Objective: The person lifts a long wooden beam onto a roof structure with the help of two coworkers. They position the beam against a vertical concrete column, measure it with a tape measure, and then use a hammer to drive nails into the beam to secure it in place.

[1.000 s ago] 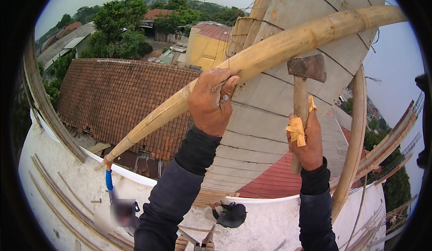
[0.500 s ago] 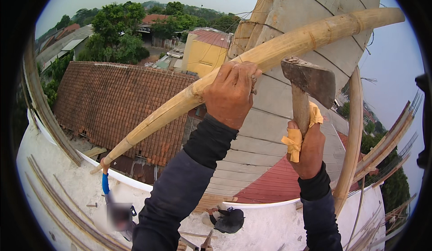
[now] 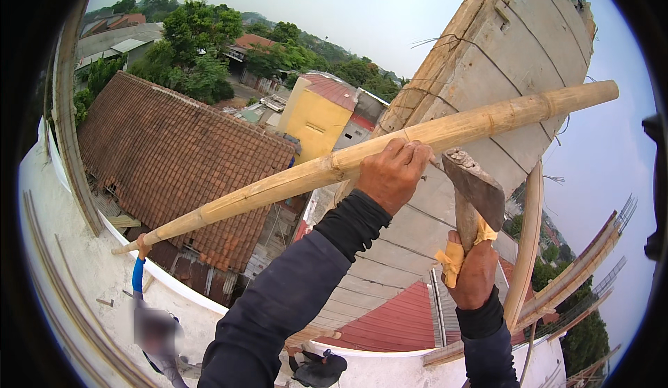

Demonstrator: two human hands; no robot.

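A long bamboo pole point(image 3: 348, 162) runs slantwise across the concrete column point(image 3: 410, 228). Against its lower edge, my left hand point(image 3: 395, 172) is closed with the fingers pinched; a thin nail point(image 3: 434, 162) pokes out toward the right. My right hand point(image 3: 475, 273) grips the wooden handle of a hatchet point(image 3: 480, 186) just right of it, blunt back of the head toward my left fingers, blade to the right. Yellow wrapping point(image 3: 451, 259) is bound around the right thumb and a finger. At lower left a co-worker's hand point(image 3: 142, 247) holds the pole's far end.
The co-worker point(image 3: 156, 332) stands below on a pale floor, with another person point(image 3: 319, 368) nearby. Upright bamboo point(image 3: 529, 249) and slanting timbers point(image 3: 577, 270) flank the column at right. Bamboo strips point(image 3: 69, 297) lie at left. Beyond is a tiled roof point(image 3: 181, 158).
The view has shifted. The pole's upper right end sits lower and the pole slopes less steeply. The hatchet head has come closer to my left fingers; both hands keep their hold.
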